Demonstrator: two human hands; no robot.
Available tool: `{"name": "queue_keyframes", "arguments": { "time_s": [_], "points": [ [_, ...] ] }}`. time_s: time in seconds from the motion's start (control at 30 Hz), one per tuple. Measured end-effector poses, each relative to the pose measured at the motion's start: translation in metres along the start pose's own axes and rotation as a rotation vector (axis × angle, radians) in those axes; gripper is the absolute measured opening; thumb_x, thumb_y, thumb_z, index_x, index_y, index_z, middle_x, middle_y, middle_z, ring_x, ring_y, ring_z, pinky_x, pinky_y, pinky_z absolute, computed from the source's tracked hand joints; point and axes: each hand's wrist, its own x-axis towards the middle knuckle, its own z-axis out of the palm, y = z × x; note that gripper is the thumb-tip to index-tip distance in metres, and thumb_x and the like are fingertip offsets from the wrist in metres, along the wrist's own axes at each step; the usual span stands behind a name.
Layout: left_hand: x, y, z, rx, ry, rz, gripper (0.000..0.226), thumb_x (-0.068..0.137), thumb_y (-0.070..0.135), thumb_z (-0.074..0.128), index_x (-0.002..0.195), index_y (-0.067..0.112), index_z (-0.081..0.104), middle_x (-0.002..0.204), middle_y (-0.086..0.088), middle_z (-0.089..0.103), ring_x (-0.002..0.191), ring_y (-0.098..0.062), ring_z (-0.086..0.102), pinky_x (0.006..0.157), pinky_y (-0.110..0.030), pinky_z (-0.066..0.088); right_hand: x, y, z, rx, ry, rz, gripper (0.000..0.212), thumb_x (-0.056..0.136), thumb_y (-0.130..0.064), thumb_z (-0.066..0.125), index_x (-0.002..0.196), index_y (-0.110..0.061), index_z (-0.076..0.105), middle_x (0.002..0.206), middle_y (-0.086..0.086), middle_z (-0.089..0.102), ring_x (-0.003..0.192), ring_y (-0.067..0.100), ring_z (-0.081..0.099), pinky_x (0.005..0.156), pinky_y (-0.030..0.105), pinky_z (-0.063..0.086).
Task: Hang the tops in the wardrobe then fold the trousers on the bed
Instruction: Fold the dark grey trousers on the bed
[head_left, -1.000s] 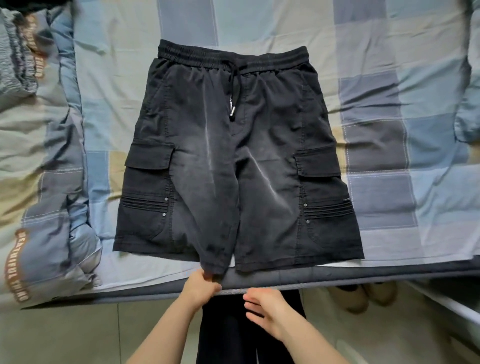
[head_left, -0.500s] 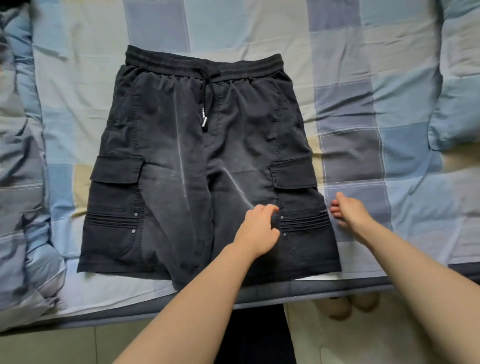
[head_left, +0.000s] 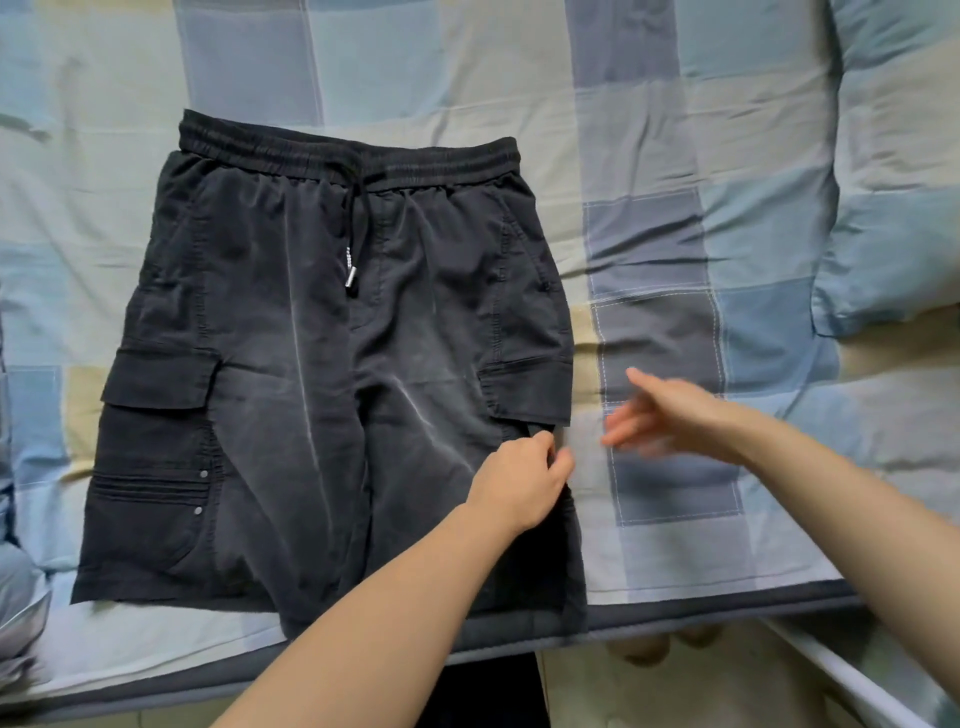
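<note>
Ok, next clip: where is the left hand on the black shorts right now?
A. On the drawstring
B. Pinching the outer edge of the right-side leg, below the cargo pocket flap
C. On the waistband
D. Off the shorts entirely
B: the left hand pinches the fabric edge of the black shorts just under the right-side pocket flap.

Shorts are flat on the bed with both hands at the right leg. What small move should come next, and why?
Probably draw the right leg across onto the other: the left hand pinches the black shorts at their right side seam, and the blurred right hand is open beside it.
</note>
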Motion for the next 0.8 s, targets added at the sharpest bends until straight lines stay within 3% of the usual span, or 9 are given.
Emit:
{"name": "queue_keyframes", "arguments": {
  "time_s": [0.1,0.27,0.37,0.43,0.53,0.6,0.67,0.73,0.8],
  "points": [
    [-0.011,0.004,0.003,0.113,0.079,0.090,0.018,0.090,0.029,0.052,0.085,0.015,0.044,0.089,-0.007,0.058,0.083,-0.031,0.056,0.069,-0.039,0.044,0.020,-0.047,-0.005,0.072,0.247,-0.160,0.040,0.099,-0.040,0.044,0.114,-0.006,0.059,0.086,0.006,0.068,0.076,0.020,0.060,0.070,0.030,0.046],
    [-0.035,-0.003,-0.005,0.125,-0.008,0.240,0.018,0.084,0.000,0.046,0.087,0.014,0.036,0.087,-0.007,0.045,0.077,-0.036,0.049,0.068,-0.048,0.044,0.053,-0.125,0.034,0.255,0.234,-0.307,0.023,0.093,-0.036,0.058,0.097,-0.014,0.060,0.084,0.001,0.065,0.072,0.017,0.064,0.071,0.029,0.053],
    [-0.046,-0.024,-0.028,-0.016,-0.057,0.225,0.025,0.077,-0.007,0.042,0.085,0.017,0.037,0.081,0.000,0.045,0.075,-0.026,0.045,0.068,-0.039,0.042,0.064,-0.153,0.059,0.217,0.348,-0.388,0.014,0.090,-0.019,0.062,0.100,-0.011,0.063,0.099,0.009,0.068,0.086,0.023,0.066,0.075,0.031,0.054],
    [-0.053,-0.043,-0.050,-0.194,-0.084,0.130,0.035,0.076,-0.009,0.042,0.091,0.023,0.042,0.079,0.003,0.051,0.069,-0.018,0.046,0.066,-0.028,0.042,0.064,-0.166,0.071,0.251,0.418,-0.426,0.012,0.089,-0.010,0.061,0.101,-0.010,0.063,0.098,0.009,0.068,0.084,0.023,0.066,0.069,0.030,0.056],
    [-0.067,-0.072,-0.082,-0.441,-0.093,0.069,0.070,0.082,-0.009,0.052,0.120,0.049,0.042,0.116,0.018,0.058,0.097,0.010,0.057,0.082,-0.004,0.041,0.057,-0.180,0.080,0.372,0.485,-0.485,0.012,0.091,-0.006,0.054,0.093,-0.016,0.058,0.093,0.008,0.065,0.082,0.024,0.065,0.069,0.035,0.058],
    [-0.079,-0.096,-0.105,-0.612,-0.054,0.053,0.084,0.086,-0.006,0.057,0.132,0.059,0.029,0.130,0.030,0.049,0.115,0.018,0.049,0.092,-0.001,0.037,0.049,-0.195,0.094,0.456,0.490,-0.537,0.011,0.093,-0.010,0.052,0.093,-0.021,0.056,0.090,0.005,0.064,0.074,0.020,0.062,0.061,0.032,0.057],
    [-0.094,-0.121,-0.123,-0.854,-0.029,0.013,0.084,0.088,-0.009,0.056,0.133,0.058,0.033,0.127,0.013,0.064,0.115,-0.003,0.061,0.096,-0.020,0.049,0.039,-0.213,0.112,0.480,0.494,-0.625,0.011,0.093,-0.013,0.051,0.098,-0.021,0.057,0.092,0.005,0.066,0.072,0.020,0.063,0.062,0.035,0.057],
    [-0.109,-0.144,-0.140,-1.046,-0.026,-0.075,0.078,0.089,-0.012,0.057,0.128,0.052,0.038,0.112,-0.010,0.072,0.103,-0.031,0.069,0.086,-0.042,0.057,0.028,-0.233,0.133,0.478,0.509,-0.720,0.009,0.092,-0.013,0.051,0.095,-0.020,0.056,0.090,0.006,0.064,0.073,0.021,0.063,0.061,0.035,0.054],
    [-0.125,-0.172,-0.160,-1.159,0.012,-0.186,0.066,0.089,-0.006,0.062,0.122,0.049,0.045,0.104,-0.018,0.073,0.096,-0.039,0.070,0.077,-0.045,0.059,0.021,-0.260,0.165,0.455,0.506,-0.784,0.007,0.091,-0.013,0.052,0.093,-0.019,0.053,0.087,0.005,0.061,0.071,0.020,0.062,0.056,0.029,0.052]
  ]
}}
